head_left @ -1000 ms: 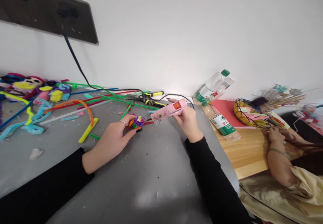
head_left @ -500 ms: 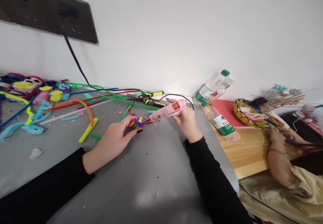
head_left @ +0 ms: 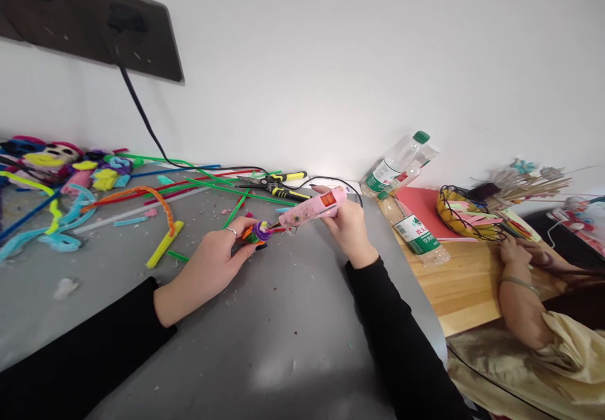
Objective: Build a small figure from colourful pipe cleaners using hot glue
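Observation:
My left hand is closed around a small coiled piece of purple, orange and green pipe cleaner, held just above the grey table. A ring shows on one finger. My right hand grips a pink glue gun, its nozzle touching the purple coil. A black cord runs from the gun toward the wall.
Loose pipe cleaners in many colours and finished figures lie at the left. Yellow-handled pliers rest behind the gun. Plastic bottles, a wire basket and another person's hands occupy the wooden table at the right.
The glue gun's nozzle has moved left and slightly down until it meets the coil. My left hand has stayed almost still.

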A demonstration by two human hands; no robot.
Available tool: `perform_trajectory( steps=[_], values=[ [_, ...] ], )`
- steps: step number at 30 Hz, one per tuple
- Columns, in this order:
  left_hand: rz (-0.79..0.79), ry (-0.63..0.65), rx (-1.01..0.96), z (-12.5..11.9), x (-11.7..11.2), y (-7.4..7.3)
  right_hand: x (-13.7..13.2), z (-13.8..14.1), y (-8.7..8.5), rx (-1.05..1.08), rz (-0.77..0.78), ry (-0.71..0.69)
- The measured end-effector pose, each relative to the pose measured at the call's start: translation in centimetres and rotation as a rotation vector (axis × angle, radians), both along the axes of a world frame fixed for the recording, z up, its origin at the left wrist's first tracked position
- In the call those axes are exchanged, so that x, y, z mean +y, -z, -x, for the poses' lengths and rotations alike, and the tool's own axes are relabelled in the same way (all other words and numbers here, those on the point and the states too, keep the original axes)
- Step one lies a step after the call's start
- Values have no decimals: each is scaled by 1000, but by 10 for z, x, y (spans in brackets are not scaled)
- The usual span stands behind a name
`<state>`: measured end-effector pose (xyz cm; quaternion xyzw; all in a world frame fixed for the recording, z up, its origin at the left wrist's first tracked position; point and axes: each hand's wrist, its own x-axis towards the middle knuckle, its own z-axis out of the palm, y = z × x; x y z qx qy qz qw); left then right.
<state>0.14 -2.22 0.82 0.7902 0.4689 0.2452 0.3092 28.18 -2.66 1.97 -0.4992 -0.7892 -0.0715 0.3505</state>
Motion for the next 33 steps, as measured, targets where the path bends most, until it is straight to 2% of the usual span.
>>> perform_trajectory(
  steps=[26,33],
  values=[
    [29,3,-4,-1,0,3,-2,6,-3,6,-119,40],
    [25,0,8,-2,-1,-1,-2,6,-5,-17,-147,1]
  ],
)
